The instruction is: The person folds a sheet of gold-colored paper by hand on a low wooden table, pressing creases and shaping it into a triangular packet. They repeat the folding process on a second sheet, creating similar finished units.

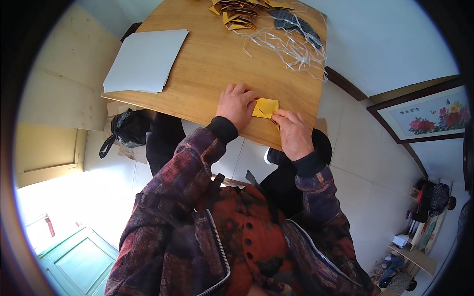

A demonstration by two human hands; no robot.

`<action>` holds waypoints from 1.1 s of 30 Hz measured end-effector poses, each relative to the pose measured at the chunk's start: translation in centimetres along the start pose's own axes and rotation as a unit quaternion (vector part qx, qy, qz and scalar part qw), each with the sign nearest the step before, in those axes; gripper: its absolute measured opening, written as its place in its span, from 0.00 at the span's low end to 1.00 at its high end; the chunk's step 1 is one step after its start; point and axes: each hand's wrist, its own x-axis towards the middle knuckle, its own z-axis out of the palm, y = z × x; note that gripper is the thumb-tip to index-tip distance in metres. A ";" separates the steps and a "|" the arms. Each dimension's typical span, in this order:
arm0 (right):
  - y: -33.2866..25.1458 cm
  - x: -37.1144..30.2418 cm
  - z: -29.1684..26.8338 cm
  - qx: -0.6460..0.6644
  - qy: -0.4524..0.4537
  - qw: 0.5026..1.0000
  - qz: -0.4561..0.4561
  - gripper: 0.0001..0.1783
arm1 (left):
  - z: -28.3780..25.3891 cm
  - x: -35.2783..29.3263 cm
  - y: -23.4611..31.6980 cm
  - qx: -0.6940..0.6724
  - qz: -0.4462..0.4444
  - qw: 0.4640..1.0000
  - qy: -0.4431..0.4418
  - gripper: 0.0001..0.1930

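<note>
A small piece of yellow folded paper lies near the front edge of the wooden table, between my two hands. My left hand has its fingers curled and pressed onto the paper's left side. At its lower right corner, my right hand pinches the paper between thumb and fingers. A small crease or dark slit shows in the paper's middle. The fingertips partly cover its edges.
White sheets are stacked at the table's left. Several folded yellow pieces pile up at the far side, beside a dark grey bundle and tangled clear strips. A black plastic bag sits below the table's left edge.
</note>
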 end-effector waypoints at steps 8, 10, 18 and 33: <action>2.0 1.8 -0.3 0.085 -0.033 0.996 -0.016 0.09 | 0.1 -0.1 0.0 0.004 -0.003 1.000 0.007 0.06; 1.9 1.8 0.2 0.105 -0.026 0.994 0.011 0.10 | 0.0 0.0 0.0 0.012 -0.008 1.000 0.002 0.06; 1.2 1.4 1.1 0.067 0.040 0.997 0.000 0.11 | 0.1 0.0 0.0 0.011 -0.014 1.000 -0.001 0.06; 1.3 0.3 2.4 -0.139 0.025 0.990 -0.025 0.19 | -0.1 0.0 0.2 0.010 -0.011 1.000 -0.005 0.07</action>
